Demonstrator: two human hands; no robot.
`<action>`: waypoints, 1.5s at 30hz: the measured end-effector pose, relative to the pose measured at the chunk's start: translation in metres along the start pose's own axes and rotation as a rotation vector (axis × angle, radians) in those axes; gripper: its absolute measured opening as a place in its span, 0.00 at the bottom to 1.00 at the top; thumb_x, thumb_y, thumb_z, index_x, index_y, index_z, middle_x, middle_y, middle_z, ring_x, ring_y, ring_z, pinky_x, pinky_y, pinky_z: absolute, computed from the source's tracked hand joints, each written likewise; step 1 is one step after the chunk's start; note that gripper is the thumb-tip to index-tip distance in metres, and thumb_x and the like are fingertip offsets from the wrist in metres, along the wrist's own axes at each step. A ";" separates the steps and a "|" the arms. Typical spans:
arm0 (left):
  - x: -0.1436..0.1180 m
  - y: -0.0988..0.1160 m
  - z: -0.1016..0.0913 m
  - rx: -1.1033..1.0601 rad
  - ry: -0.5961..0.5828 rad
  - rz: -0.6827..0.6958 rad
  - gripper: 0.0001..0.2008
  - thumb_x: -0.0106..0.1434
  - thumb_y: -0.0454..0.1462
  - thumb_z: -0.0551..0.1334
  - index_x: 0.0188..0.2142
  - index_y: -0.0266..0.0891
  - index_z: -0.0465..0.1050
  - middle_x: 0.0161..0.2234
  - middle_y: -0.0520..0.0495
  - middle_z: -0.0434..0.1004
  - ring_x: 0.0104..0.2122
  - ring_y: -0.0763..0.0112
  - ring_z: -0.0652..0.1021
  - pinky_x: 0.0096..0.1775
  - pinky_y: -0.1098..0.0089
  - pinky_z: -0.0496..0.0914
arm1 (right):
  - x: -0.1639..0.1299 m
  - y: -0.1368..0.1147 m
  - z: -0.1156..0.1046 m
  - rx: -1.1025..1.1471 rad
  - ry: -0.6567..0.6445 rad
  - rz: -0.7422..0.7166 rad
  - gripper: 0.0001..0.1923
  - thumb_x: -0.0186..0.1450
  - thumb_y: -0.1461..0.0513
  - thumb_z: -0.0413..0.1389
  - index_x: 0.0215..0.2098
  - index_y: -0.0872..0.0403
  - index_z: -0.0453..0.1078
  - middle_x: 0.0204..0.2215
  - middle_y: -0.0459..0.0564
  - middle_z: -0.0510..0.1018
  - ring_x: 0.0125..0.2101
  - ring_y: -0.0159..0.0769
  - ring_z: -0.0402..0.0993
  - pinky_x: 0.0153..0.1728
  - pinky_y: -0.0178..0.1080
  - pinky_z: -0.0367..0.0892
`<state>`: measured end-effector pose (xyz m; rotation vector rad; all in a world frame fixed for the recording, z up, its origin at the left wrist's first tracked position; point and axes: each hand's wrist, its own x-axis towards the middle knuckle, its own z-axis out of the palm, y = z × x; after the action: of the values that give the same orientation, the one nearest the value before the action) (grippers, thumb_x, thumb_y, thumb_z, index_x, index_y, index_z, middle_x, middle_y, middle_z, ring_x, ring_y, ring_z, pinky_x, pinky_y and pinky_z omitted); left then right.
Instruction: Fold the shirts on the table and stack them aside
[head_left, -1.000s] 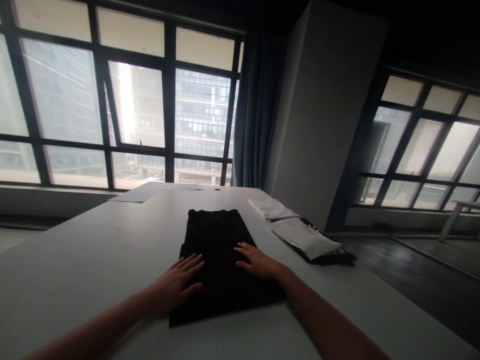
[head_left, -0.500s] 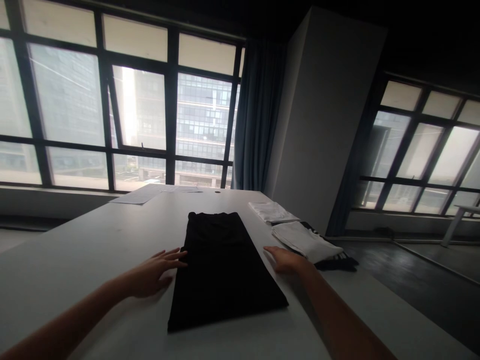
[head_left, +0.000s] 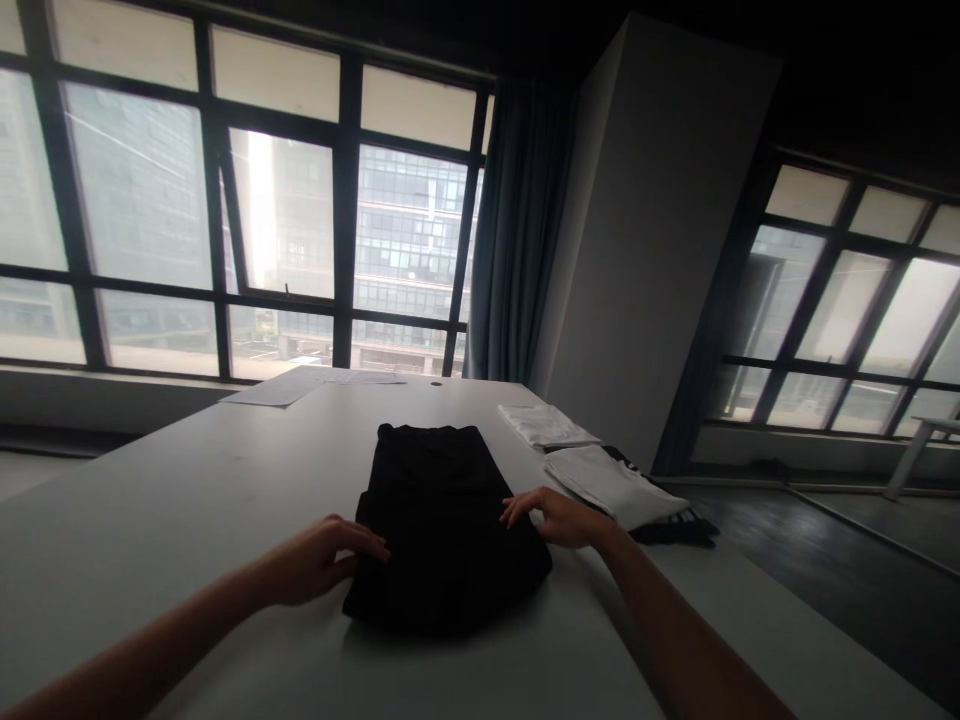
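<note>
A folded black garment [head_left: 442, 510] lies on the white table [head_left: 187, 500] in front of me. My left hand [head_left: 319, 560] grips its left edge with curled fingers. My right hand [head_left: 559, 517] holds its right edge the same way. The near part of the garment is bunched and lifted off the table between my hands, while its far end stays flat.
Two folded white garments [head_left: 546, 424] [head_left: 611, 482] lie to the right, the nearer one on top of a dark striped piece [head_left: 679, 525]. Papers [head_left: 274, 390] rest at the table's far end by the large windows. The table's right edge drops to a dark floor.
My hands slid from on top of the garment out to its sides, then closed on both edges. The near end has come up and shortened the black shape.
</note>
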<state>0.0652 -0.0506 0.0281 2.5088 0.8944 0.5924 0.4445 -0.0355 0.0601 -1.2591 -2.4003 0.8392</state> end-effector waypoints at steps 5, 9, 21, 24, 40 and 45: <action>-0.016 0.016 -0.024 -0.171 0.058 -0.085 0.12 0.58 0.43 0.61 0.36 0.46 0.83 0.34 0.47 0.83 0.33 0.63 0.79 0.36 0.69 0.73 | -0.010 -0.003 -0.008 0.214 -0.077 -0.054 0.12 0.57 0.60 0.59 0.36 0.58 0.78 0.30 0.50 0.81 0.33 0.40 0.77 0.39 0.43 0.71; 0.000 0.015 -0.029 -0.505 0.280 -0.128 0.20 0.54 0.53 0.65 0.34 0.39 0.80 0.30 0.45 0.81 0.30 0.61 0.78 0.34 0.63 0.74 | 0.010 -0.004 -0.004 0.238 0.331 -0.140 0.14 0.58 0.53 0.61 0.35 0.56 0.76 0.32 0.50 0.80 0.36 0.41 0.75 0.40 0.43 0.71; 0.032 -0.077 0.016 -0.429 0.444 -0.457 0.36 0.46 0.47 0.69 0.54 0.36 0.72 0.45 0.40 0.81 0.40 0.54 0.81 0.42 0.58 0.77 | 0.066 0.038 0.045 -0.004 0.534 0.240 0.23 0.56 0.63 0.59 0.51 0.56 0.72 0.49 0.56 0.77 0.50 0.44 0.73 0.53 0.44 0.66; 0.035 -0.067 0.015 -0.244 0.582 -0.265 0.29 0.55 0.48 0.62 0.55 0.37 0.72 0.56 0.41 0.74 0.53 0.51 0.75 0.50 0.55 0.74 | 0.062 0.022 0.043 -0.111 0.621 0.101 0.21 0.60 0.63 0.54 0.51 0.55 0.73 0.50 0.54 0.77 0.51 0.42 0.72 0.57 0.43 0.63; 0.065 -0.010 0.031 0.303 0.210 -0.140 0.27 0.69 0.49 0.46 0.58 0.40 0.70 0.63 0.44 0.65 0.63 0.58 0.65 0.62 0.55 0.59 | 0.067 -0.014 0.073 -0.440 0.409 0.037 0.31 0.70 0.48 0.44 0.66 0.54 0.58 0.66 0.54 0.59 0.65 0.42 0.51 0.65 0.46 0.43; 0.073 -0.016 0.064 0.360 -0.004 -0.205 0.32 0.69 0.53 0.43 0.66 0.40 0.56 0.68 0.46 0.51 0.68 0.57 0.51 0.65 0.52 0.48 | 0.071 -0.006 0.088 -0.413 0.202 0.140 0.35 0.70 0.44 0.39 0.68 0.51 0.53 0.68 0.50 0.51 0.68 0.42 0.42 0.66 0.50 0.36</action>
<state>0.1417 -0.0052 -0.0148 2.6760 1.3389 0.3867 0.3552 -0.0114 -0.0053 -1.5890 -2.4142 0.2322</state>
